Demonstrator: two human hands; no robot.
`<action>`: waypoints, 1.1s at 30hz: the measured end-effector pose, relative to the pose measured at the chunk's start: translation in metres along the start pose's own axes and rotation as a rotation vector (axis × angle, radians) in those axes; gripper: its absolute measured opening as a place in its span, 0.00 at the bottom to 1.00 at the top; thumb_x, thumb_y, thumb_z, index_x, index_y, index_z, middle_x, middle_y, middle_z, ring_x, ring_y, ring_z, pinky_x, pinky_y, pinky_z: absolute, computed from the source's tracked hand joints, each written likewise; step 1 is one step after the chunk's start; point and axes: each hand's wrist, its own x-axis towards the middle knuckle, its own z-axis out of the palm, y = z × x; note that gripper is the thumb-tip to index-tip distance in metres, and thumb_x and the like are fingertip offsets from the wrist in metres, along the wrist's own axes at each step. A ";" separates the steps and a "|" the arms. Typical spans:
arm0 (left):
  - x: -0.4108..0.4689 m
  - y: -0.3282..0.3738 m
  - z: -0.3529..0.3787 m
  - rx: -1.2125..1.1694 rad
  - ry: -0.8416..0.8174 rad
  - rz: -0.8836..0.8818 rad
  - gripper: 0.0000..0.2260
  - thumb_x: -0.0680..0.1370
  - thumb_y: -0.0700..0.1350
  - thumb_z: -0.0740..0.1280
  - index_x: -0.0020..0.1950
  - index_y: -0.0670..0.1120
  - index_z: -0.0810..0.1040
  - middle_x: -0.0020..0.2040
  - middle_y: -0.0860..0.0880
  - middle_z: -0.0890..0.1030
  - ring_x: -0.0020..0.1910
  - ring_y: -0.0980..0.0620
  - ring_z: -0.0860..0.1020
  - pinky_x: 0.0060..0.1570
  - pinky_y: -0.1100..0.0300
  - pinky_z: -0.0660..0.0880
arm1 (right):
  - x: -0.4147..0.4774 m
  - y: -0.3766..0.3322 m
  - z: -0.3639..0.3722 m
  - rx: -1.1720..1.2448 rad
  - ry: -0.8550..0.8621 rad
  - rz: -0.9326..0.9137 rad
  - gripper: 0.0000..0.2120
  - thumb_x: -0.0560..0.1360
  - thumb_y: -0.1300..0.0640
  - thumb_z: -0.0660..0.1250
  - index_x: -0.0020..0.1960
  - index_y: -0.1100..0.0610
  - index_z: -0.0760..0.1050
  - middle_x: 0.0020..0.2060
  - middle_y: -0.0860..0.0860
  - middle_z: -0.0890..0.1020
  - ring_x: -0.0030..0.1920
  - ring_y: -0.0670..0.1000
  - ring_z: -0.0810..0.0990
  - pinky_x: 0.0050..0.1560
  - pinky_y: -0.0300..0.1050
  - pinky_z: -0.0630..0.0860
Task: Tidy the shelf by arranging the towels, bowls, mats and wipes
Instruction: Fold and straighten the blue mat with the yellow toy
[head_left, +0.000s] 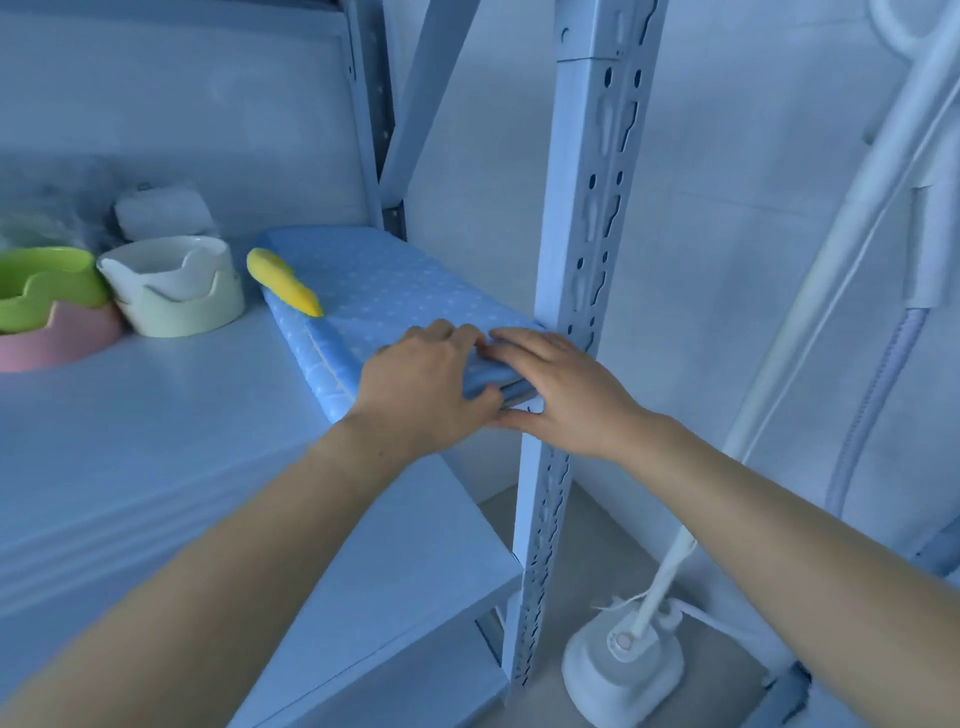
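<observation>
left hand: the left hand (426, 384) grips the near end of the folded blue mat (395, 291), with the fingers curled over the top and the thumb closing on the end face.
right hand: the right hand (561, 395) is just beside the left one and seems to touch it at the fingertips. its fingers lie rather flat on the same end and its thumb goes under it, so it holds the mat in a pinch.
mat: it lies on the shelf board (156, 441) and runs away from both hands toward the back. the corner under the right hand sits at the board's edge, close against the shelf post (587, 208).
yellow object: a small yellow object (284, 283) rests on the mat beyond the left hand. what it is, i cannot tell.
bowls: well to the left of the left hand, a green bowl (47, 280) sits inside a pink bowl (52, 343). next to them a white bowl (166, 265) sits inside a pale green bowl (182, 314).
white bundle: a white bundle (161, 210) lies behind the bowls, far from both hands. it is blurred, so it may be a towel or wipes.
done, in my judgement: the bowls are nested in two pairs and grouped, and the mat is folded and on the shelf.
left, in my judgement: the mat end is to be squared with the edge, and the yellow object and the white bundle need a place. no other towels or wipes show here.
</observation>
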 end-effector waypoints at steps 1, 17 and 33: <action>0.000 0.000 0.003 0.032 0.007 -0.027 0.22 0.72 0.60 0.59 0.62 0.52 0.71 0.58 0.52 0.75 0.57 0.49 0.73 0.49 0.55 0.69 | 0.001 0.004 0.002 -0.009 -0.024 -0.030 0.36 0.69 0.32 0.54 0.70 0.52 0.65 0.70 0.50 0.67 0.69 0.51 0.65 0.70 0.48 0.58; -0.023 0.001 0.023 0.243 0.142 -0.161 0.26 0.74 0.62 0.53 0.61 0.47 0.76 0.57 0.49 0.78 0.54 0.46 0.78 0.53 0.54 0.72 | 0.014 0.027 0.035 -0.003 0.090 -0.155 0.28 0.74 0.38 0.51 0.66 0.53 0.68 0.65 0.51 0.72 0.65 0.53 0.69 0.63 0.43 0.54; 0.001 -0.028 0.022 0.134 0.118 -0.181 0.29 0.73 0.65 0.51 0.63 0.49 0.75 0.59 0.52 0.77 0.55 0.48 0.77 0.54 0.58 0.69 | 0.044 0.029 0.036 0.067 -0.042 -0.148 0.26 0.78 0.40 0.50 0.72 0.50 0.57 0.71 0.48 0.60 0.72 0.49 0.55 0.71 0.46 0.48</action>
